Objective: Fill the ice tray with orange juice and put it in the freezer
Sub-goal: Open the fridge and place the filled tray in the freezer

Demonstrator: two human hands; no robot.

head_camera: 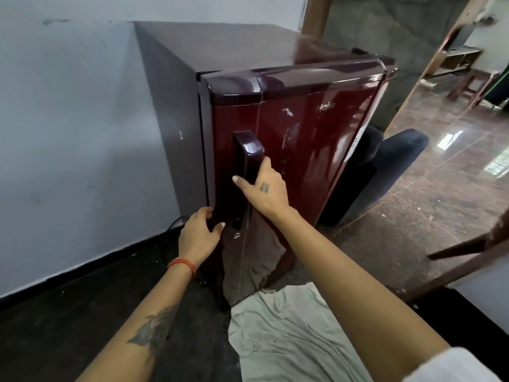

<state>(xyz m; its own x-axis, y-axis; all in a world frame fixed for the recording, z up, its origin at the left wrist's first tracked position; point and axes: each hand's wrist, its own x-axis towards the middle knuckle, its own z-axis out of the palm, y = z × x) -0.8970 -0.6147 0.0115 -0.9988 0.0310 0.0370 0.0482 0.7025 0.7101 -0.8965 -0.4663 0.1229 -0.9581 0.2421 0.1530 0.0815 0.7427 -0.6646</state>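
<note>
Right hand [265, 188] curls round the fridge door handle [250, 158]; left hand [198, 235], at 7 o'clock of it, lies fingers-straight on the door edge [211, 161]. Door shut. Ice tray not visible. Step: working the door, direction unclear.

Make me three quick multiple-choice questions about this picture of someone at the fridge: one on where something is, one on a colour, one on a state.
1. Where does the pale cloth lie?
A. on top of the fridge
B. on the floor at the foot of the fridge
C. over the handle

2. What colour is the fridge door?
A. dark red
B. white
C. green

3. What is the right hand doing?
A. hanging idle
B. holding a tray
C. gripping the door handle

Answers: 1 B, the cloth spreads across the floor below the door. 2 A, the glossy front is maroon. 3 C, its fingers wrap the handle while the left hand touches the door's edge.
</note>
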